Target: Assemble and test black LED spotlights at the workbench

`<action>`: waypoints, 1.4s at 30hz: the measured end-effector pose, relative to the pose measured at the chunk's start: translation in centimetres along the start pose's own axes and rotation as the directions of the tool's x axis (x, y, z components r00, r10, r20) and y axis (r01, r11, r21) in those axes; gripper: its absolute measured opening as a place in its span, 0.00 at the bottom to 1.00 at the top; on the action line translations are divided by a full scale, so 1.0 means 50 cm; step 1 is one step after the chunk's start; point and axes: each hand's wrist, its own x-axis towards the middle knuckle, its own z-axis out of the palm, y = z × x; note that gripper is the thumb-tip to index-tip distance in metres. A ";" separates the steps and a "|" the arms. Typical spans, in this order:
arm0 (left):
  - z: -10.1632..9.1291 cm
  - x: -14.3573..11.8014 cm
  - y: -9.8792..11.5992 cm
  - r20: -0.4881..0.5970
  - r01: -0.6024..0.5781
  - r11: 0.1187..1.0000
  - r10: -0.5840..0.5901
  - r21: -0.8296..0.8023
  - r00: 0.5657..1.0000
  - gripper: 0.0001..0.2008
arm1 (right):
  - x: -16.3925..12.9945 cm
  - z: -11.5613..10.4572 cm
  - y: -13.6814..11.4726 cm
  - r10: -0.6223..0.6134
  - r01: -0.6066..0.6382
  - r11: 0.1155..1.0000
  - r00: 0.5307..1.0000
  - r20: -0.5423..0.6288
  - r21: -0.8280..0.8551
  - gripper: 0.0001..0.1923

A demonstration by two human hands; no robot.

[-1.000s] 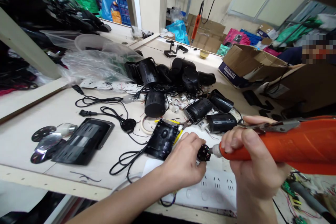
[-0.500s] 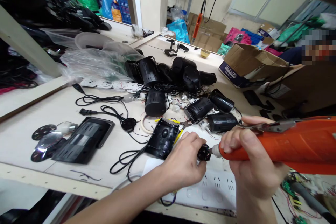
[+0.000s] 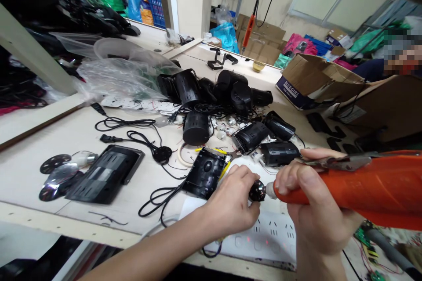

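my left hand (image 3: 231,204) has its fingers closed around a small black round part (image 3: 256,191), holding it just above the white power strip (image 3: 270,239) at the near edge of the tabletop (image 3: 66,134). my right hand (image 3: 316,210) grips the orange electric screwdriver (image 3: 372,189), its tip touching the part. a black square housing (image 3: 205,172) lies just left of my left hand.

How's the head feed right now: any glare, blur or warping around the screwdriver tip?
Head view: even light, soft shadows; the small black round part glints at the orange electric screwdriver tip; wide-angle warping bends the edges; a blurred patch sits top right.
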 end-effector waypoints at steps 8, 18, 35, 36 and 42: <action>0.000 0.000 0.000 0.009 -0.003 1.000 0.003 -0.002 1.000 0.18 | 0.000 0.002 0.000 -0.012 0.012 1.000 1.000 0.005 -0.021 0.10; 0.001 0.000 -0.002 0.008 0.004 1.000 -0.004 0.009 1.000 0.17 | 0.000 0.004 -0.001 -0.020 0.020 1.000 1.000 0.006 -0.011 0.10; 0.003 0.001 0.002 0.002 -0.005 1.000 0.005 -0.020 1.000 0.15 | -0.005 -0.002 0.002 0.000 0.001 0.996 1.000 0.007 -0.091 0.10; 0.003 0.001 0.002 0.005 -0.002 1.000 0.002 -0.019 1.000 0.14 | -0.005 -0.002 0.003 0.007 -0.006 0.997 1.000 0.014 -0.083 0.10; 0.003 0.000 0.004 0.011 0.004 1.000 -0.004 -0.019 1.000 0.15 | -0.001 -0.002 0.008 0.040 -0.040 0.995 0.999 0.000 -0.094 0.12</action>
